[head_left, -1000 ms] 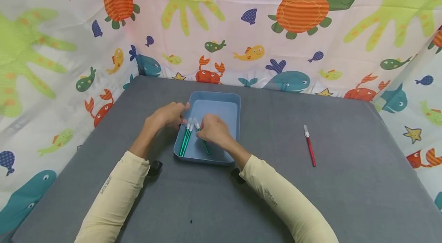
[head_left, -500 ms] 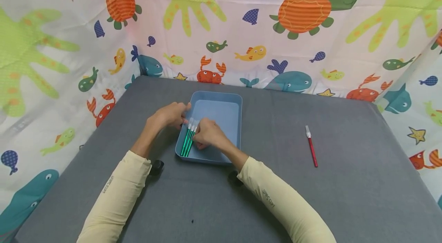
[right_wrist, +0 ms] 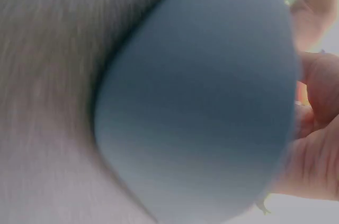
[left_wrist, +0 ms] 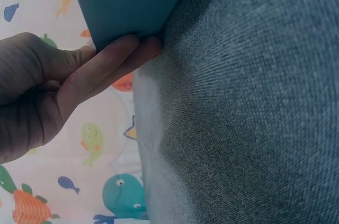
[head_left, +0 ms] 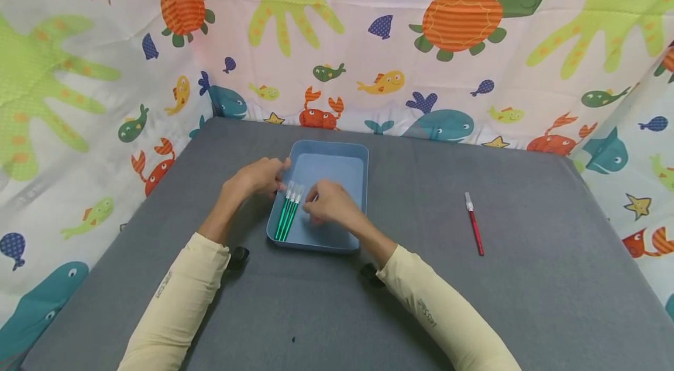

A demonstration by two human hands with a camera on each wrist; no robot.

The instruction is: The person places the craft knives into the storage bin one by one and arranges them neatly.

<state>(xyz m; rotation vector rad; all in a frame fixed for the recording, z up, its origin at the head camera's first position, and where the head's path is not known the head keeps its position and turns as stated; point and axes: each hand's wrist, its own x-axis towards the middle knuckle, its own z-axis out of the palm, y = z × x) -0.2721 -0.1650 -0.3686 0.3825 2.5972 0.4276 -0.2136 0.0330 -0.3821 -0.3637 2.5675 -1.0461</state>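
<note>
A blue rectangular tray (head_left: 342, 163) lies on the grey table. Inside, along its left side, three slim green metallic sticks (head_left: 286, 217) lie side by side; their pale collars and clear caps resemble craft knives. My left hand (head_left: 260, 177) pinches the tray's left wall, thumb at the rim and fingers against the outside, as the left wrist view shows on the tray wall (left_wrist: 132, 1). Just right of the sticks, my right hand (head_left: 329, 201) hovers over the tray with fingers loosely bent and nothing visible in them. The tray wall (right_wrist: 196, 97) hides its fingertips in the right wrist view.
A similar red stick (head_left: 475, 230) with a clear cap lies on the table well to the right of the tray. Behind and at both sides hangs a white curtain (head_left: 353, 46) printed with sea animals. A small dark speck (head_left: 293, 339) sits near the front.
My right hand has set the third green stick down beside the other two, let go of it and drawn back to the right. The left hand stays on the tray's edge.
</note>
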